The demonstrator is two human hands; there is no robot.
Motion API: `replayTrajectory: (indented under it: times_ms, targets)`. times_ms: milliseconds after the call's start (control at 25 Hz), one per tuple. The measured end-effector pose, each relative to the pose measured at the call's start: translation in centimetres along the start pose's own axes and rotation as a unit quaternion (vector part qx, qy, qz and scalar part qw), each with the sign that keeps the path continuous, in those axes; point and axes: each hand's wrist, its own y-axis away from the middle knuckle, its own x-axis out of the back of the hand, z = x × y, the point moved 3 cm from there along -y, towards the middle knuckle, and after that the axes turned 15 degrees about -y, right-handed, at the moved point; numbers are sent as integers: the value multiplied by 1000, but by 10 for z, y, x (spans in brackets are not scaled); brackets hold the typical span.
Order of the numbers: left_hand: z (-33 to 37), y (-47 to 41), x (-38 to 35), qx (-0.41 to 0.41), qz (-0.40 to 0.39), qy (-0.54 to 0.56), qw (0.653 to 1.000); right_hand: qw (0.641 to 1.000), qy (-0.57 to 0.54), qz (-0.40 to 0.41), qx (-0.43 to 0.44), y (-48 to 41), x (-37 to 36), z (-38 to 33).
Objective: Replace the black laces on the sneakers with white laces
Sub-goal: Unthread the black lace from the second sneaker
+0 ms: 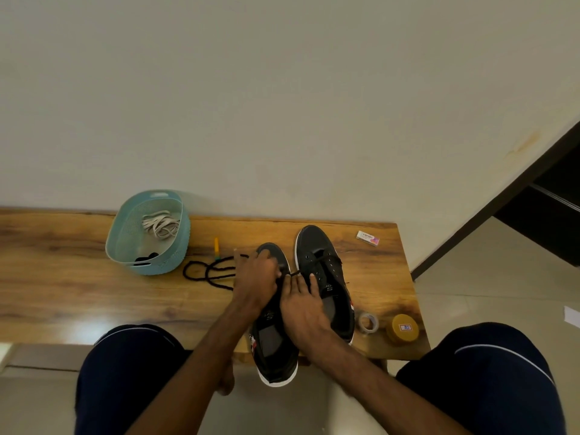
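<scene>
Two black sneakers with white soles stand side by side on the wooden table (78, 277). The left sneaker (276, 343) overhangs the near edge; the right sneaker (317, 246) keeps a black lace (326, 257) in its eyelets. My left hand (259, 277) lies over the left sneaker's front with its fingers curled. My right hand (301, 306) rests across both sneakers and pinches a taut black lace end between the shoes. A loose black lace (207, 274) lies coiled left of the shoes. White laces (160, 226) sit in a teal basket (180, 246).
A yellow and green marker (216, 246) lies by the basket. A white eraser box (367, 238) is at the back right. A tape roll (367, 321) and a yellow round tin (403, 329) stand near the right front corner. My knees flank the table.
</scene>
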Motion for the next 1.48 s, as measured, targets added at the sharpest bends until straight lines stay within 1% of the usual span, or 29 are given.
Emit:
replayTrajectory:
  times_ms: [80, 120, 160, 200, 240, 280, 320, 360, 400, 440, 520, 600, 680, 760, 800, 840, 920, 1040, 1200, 1280, 1400, 1480]
  targets:
    - [-26, -2, 17, 74, 99, 79, 989, 1000, -2, 4, -15, 0, 1, 5]
    - [-48, -2, 28, 134, 153, 137, 969, 1000, -2, 7, -18, 0, 0, 7]
    - [-74, 1, 39, 208, 197, 205, 936, 1000, 0, 7, -18, 0, 0, 8]
    - [-102, 6, 48, 279, 226, 265, 895, 1000, 0, 2, -19, -1, 0, 9]
    - [-130, 13, 53, 340, 238, 290, 862, 1000, 0, -3, -18, -1, 0, 8]
    - [-155, 20, 54, 377, 229, 276, 854, 1000, 1, -7, -16, -2, 0, 7]
    - [-173, 26, 52, 384, 197, 243, 869, 1000, 0, -9, -16, -1, 1, 6]
    - [-182, 31, 46, 367, 144, 209, 895, 1000, -8, -10, -17, -1, 2, 4]
    - [-183, 33, 38, 335, 85, 179, 921, 999, -25, -7, -18, -1, 4, 3]
    - [-176, 35, 32, 297, 45, 154, 941, 998, -56, 4, -17, -2, 7, 3]
    - [-150, 35, 28, 240, 33, 120, 963, 989, -141, 41, -9, -7, 14, 3]
    - [-105, 39, 28, 200, 27, 155, 967, 973, -221, 63, 3, -17, 20, 6]
    - [-56, 48, 19, 144, -50, 235, 960, 963, -264, 51, 13, -31, 22, 9]
    - [-23, 59, 0, 95, -150, 340, 924, 970, -244, 8, 26, -43, 18, 9]
    - [-15, 62, -9, 78, -182, 360, 912, 975, -220, -14, 29, -47, 15, 7]
    - [-13, 62, -15, 68, -193, 351, 914, 978, -204, -28, 29, -51, 14, 3]
    - [-13, 59, -19, 81, -183, 332, 922, 978, -206, -28, 16, -54, 15, -3]
    - [-9, 58, -18, 117, -137, 326, 928, 975, -221, 6, -10, -55, 18, -7]
    - [-6, 62, -23, 139, -104, 344, 923, 965, -256, 47, -43, -53, 11, -9]
    - [-5, 63, -23, 139, -102, 348, 922, 958, -277, 51, -53, -55, 10, -11]
    - [-4, 66, -23, 139, -108, 346, 922, 956, -280, 51, -67, -61, 10, -13]
    - [-2, 74, -26, 150, -124, 319, 928, 957, -272, 60, -78, -63, 6, -13]
